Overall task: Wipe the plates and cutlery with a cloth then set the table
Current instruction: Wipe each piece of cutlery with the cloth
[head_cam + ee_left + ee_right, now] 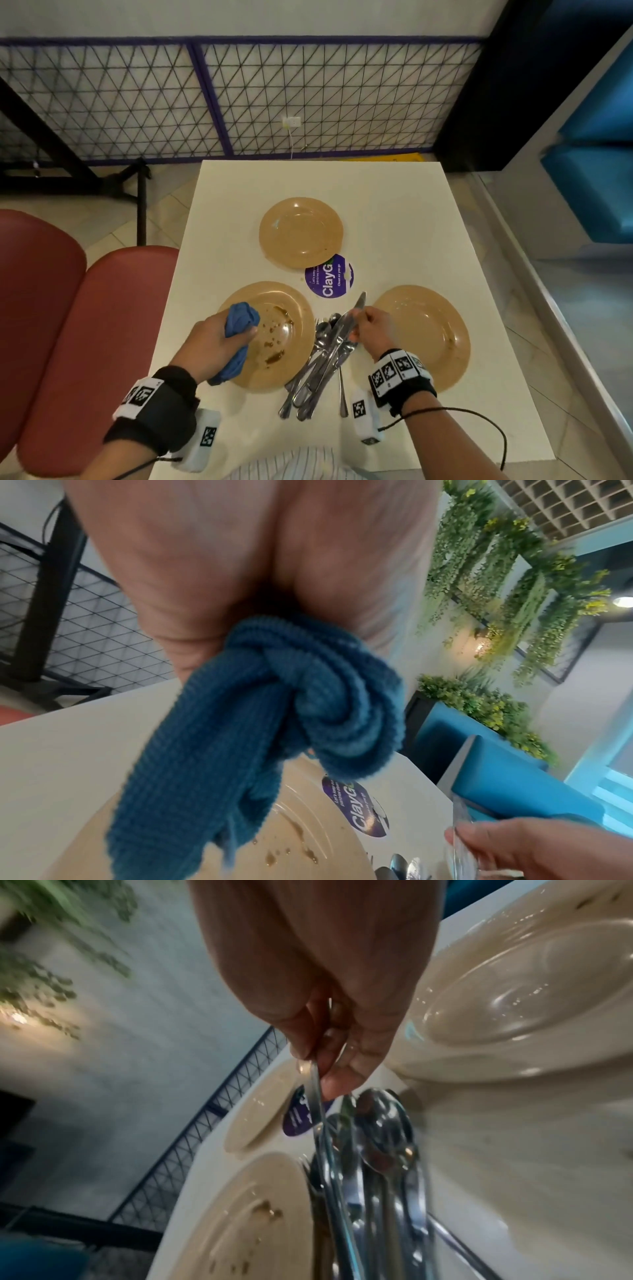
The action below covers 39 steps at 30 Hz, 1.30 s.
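Three tan plates lie on the white table point(394, 205). The near left plate point(291, 346) carries brown food stains, the near right plate point(435, 329) faint marks, and the far plate point(301, 233) looks clean. My left hand point(215, 339) grips a bunched blue cloth point(241, 317) over the left plate's left rim; the cloth point(274, 723) hangs down from the palm. A pile of cutlery point(317, 370) lies between the near plates. My right hand point(371, 329) pinches a knife point(344, 329) near its blade, its tip pointing away and its handle down in the pile point(383, 1191).
A round purple ClayGo sticker point(329, 278) sits on the table between the three plates. Red padded seats point(51, 325) stand to the left of the table. A mesh railing point(308, 99) runs behind it. Blue seating point(596, 171) is at the right.
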Available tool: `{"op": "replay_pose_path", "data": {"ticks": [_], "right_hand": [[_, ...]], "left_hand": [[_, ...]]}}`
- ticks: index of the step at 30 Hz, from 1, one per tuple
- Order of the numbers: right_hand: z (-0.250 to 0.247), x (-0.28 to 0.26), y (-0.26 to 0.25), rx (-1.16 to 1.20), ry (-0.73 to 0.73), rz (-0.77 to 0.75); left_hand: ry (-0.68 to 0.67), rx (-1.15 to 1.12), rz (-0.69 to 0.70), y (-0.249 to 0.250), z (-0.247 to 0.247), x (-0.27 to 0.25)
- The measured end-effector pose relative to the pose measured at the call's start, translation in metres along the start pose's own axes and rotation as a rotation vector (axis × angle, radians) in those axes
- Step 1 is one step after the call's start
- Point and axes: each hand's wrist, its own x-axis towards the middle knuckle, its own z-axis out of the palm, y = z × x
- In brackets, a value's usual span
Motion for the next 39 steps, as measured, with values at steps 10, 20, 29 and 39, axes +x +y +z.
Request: {"op": "replay_pose_path", "data": {"ticks": [10,20,29,39], "right_hand": [[0.013,0.011,0.000,-0.306,0.006,0.036],[0.039,0.003,-0.013,-0.624,0.047,-0.156],[0.084,0.015,-0.039,-0.966,-0.120,-0.177],[0.105,0.034,-0.052,-0.907,-0.179,-0.188]], "left_hand": [[0.035,-0.067,-0.135,-0.021,0.006,-0.006],[0.039,-0.040,-0.208,-0.042,0.007,-0.009],[-0.031,0.174,-0.141,-0.030,0.016,0.013],[0.014,0.472,-0.093,-0.049,0.019,0.025]]}}
